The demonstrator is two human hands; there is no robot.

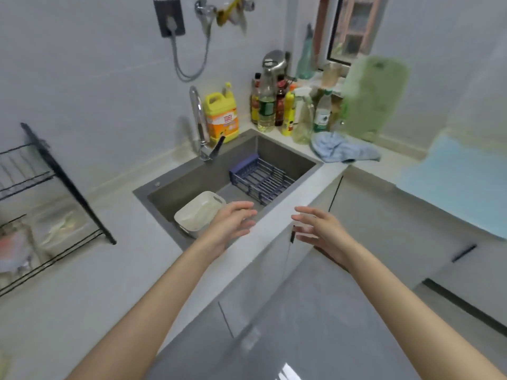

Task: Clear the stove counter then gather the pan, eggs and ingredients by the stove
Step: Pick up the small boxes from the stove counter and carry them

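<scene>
My left hand [233, 223] hovers over the front edge of the grey sink [274, 149], fingers spread and holding nothing. Just below it in the sink stands a white plastic basket [196, 213]. My right hand [318, 229] floats in front of the counter edge, also empty with straight fingers. Several bottles of oil and sauce [267, 108] crowd the corner behind the sink. A green cutting board [373, 100] leans on the wall at the right. No pan, eggs or stove are in view.
A blue wire rack [260, 178] lies in the sink beside the tap [200, 124]. A yellow detergent jug [222, 116], a blue cloth [340, 149], a light blue mat [461, 185] and a black dish rack [41, 204] sit on the counters.
</scene>
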